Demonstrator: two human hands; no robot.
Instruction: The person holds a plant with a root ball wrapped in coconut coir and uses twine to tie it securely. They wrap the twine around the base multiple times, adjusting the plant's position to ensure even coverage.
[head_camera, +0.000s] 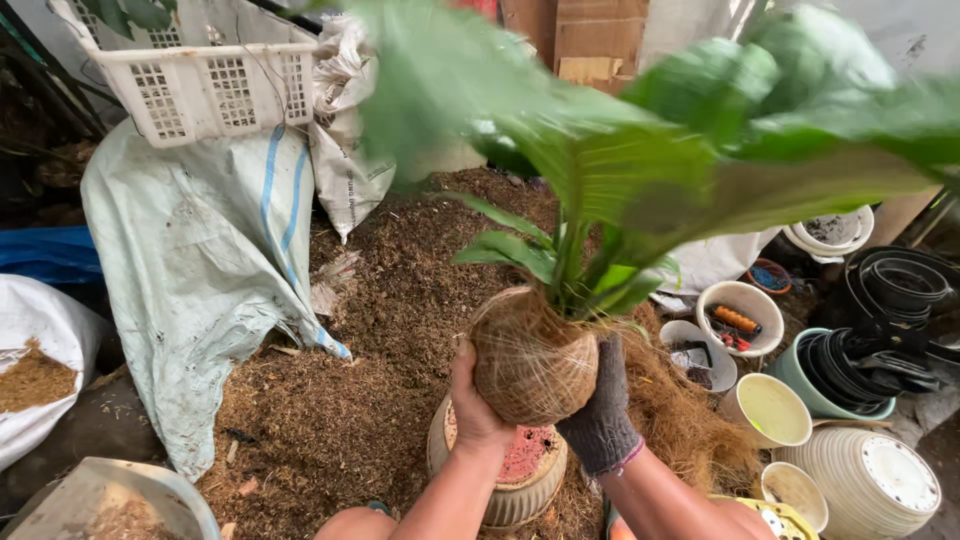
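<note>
Both my hands hold up a plant whose root ball (530, 362) is wrapped in brown coconut fibre and bound with thin string. My bare left hand (474, 398) grips the ball's left side. My right hand (602, 410), in a dark grey knit glove, grips its right side. Broad green leaves (640, 150) rise from the ball and fill the upper part of the view, blurred. Directly below the ball stands a round beige pot (505, 497) with reddish filling.
A heap of brown coco mulch (400, 330) covers the ground. White sacks (200, 250) and a white plastic basket (195, 85) lie at the left. Stacked black and white pots (870, 340) and bowls (765, 408) crowd the right. Loose fibre (680, 410) lies beside my right arm.
</note>
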